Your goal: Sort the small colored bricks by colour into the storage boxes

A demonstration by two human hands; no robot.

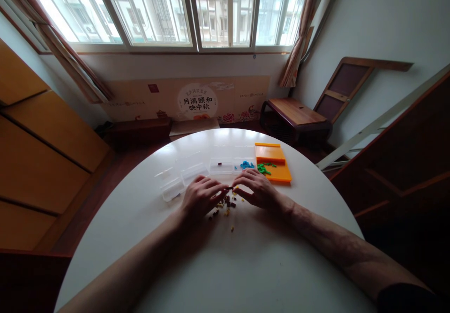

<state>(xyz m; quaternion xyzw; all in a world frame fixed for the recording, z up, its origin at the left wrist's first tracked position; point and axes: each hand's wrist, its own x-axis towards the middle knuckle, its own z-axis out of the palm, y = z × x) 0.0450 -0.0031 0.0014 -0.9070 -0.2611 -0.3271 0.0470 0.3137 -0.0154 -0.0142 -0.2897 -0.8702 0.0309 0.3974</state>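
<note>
1. Clear boxes [171,192] curve along the far left of the desk [133,210]; their see-through walls and raised lids are hard to make out.
2. The left hand [204,192] is palm down with bent fingers, its tips pinched narrow on a brown piece [230,188]. Its thumb is mostly hidden; the forearm runs off the lower left.
3. The brown piece sits between both hands' fingertips, above the desk's middle, too small for its shape to show.
4. Brown and yellow bits [232,205] lie scattered just below, some partly covered by the left fingers.
5. The right hand [255,189] arches palm down, fingertips close together at the piece's right end; whether they grip, I cannot tell. A dark sleeve [404,299] is cut off.
6. Blue bits [247,164] in a box and green bits [263,169] on an orange tray [283,175] lie just beyond that hand.
</note>
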